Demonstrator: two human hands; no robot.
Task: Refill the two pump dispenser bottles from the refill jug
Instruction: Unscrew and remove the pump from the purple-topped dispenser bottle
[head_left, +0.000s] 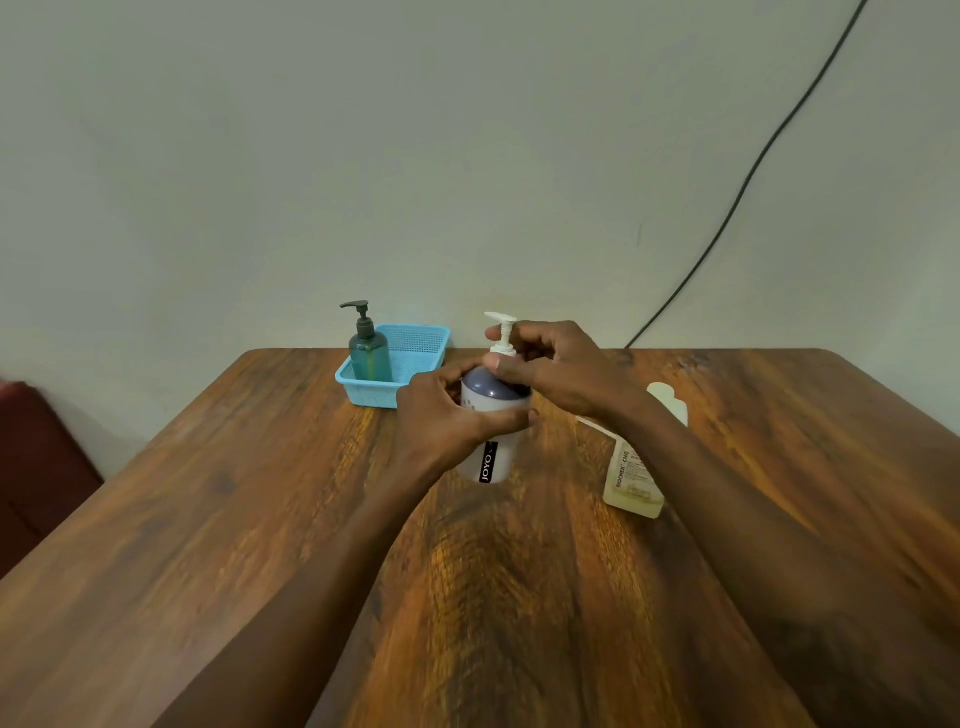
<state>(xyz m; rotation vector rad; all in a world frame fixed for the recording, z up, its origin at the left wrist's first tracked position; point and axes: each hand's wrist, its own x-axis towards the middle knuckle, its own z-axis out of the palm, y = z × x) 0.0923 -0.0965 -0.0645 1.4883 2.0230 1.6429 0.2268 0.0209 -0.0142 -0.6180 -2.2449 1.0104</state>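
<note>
Wooden table (260, 519) against pale wall. We see white pump bottle (496, 452) upright mid-table, nozzle pointing left. Left hand (441, 421) wraps its body, fingers curled tight; right hand (556, 366) pinches pump collar. Refill jug (631, 478) just right. Teal pump bottle (370, 351) upright in blue basket (415, 358).

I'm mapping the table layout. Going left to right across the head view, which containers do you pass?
teal pump bottle → blue basket → white pump bottle → refill jug

On the table (260, 519), basket (415, 358) behind left, bottle (496, 447) centre, jug (631, 478) right.
</note>
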